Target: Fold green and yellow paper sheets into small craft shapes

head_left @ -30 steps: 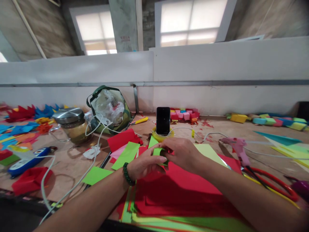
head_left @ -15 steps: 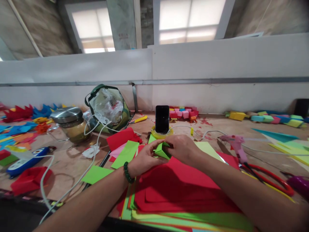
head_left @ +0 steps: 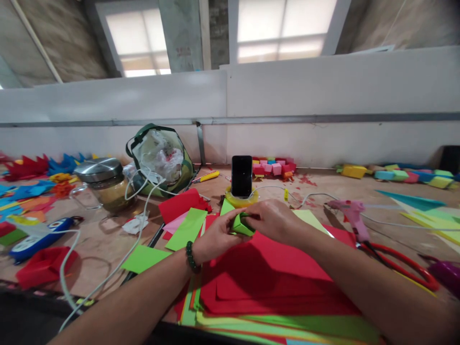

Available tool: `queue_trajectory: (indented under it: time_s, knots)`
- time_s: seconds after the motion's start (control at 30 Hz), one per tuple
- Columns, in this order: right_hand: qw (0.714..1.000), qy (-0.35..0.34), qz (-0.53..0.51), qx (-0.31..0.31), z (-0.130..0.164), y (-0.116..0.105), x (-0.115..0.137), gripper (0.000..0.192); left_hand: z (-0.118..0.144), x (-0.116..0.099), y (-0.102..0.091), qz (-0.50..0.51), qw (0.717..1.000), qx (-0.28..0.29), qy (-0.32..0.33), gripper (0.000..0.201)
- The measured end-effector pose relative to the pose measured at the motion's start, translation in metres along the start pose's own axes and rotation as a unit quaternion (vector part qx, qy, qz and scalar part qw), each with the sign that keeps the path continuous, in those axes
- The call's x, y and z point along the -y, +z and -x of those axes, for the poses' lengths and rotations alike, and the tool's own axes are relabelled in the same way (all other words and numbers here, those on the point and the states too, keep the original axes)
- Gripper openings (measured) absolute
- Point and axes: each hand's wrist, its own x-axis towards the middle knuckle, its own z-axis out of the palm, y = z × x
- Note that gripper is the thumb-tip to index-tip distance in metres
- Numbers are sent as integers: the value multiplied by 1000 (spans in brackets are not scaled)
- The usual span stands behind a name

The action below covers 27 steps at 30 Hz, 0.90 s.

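I see one small folded piece of green paper (head_left: 241,225), creased into a wedge with a pointed tip, held just above the stack of red paper sheets (head_left: 276,278) in the middle of the counter (head_left: 104,242). My left hand (head_left: 215,237) has its fingers clenched on the near left side of it, and my right hand (head_left: 276,223) grips the far right side with thumb and fingers, so both are grasping the same piece. Its long axis runs roughly left to right between the two hands, the tip toward the right hand. One bead bracelet (head_left: 190,258), dark green and glossy, sits on my left wrist. Behind the hands stands one black phone (head_left: 241,176), upright on a yellow roll. One glass jar (head_left: 106,184) with a metal lid is at the left, one pink glue gun (head_left: 352,215) at the right, and one pair of red-handled scissors (head_left: 398,263) lies beside it
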Motion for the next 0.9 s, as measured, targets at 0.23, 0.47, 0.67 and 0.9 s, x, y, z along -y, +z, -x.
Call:
queue_trajectory:
  time_s: [0.23, 0.47, 0.67, 0.9]
  knots:
    - [999, -13, 42, -23, 0, 7, 1, 27, 1, -1, 2, -40, 999, 14, 18, 64]
    - [998, -4, 51, -39, 2, 10, 3, 27, 3, 1, 2, -113, 993, 0, 35, 75]
    - [996, 2, -56, -71, -1, 7, 2, 21, 6, 1, 2, -148, 987, 4, 60, 81]
    - [995, -30, -56, -83, 1, 8, 4, 25, 7, -6, 6, -158, 985, 31, 65, 79]
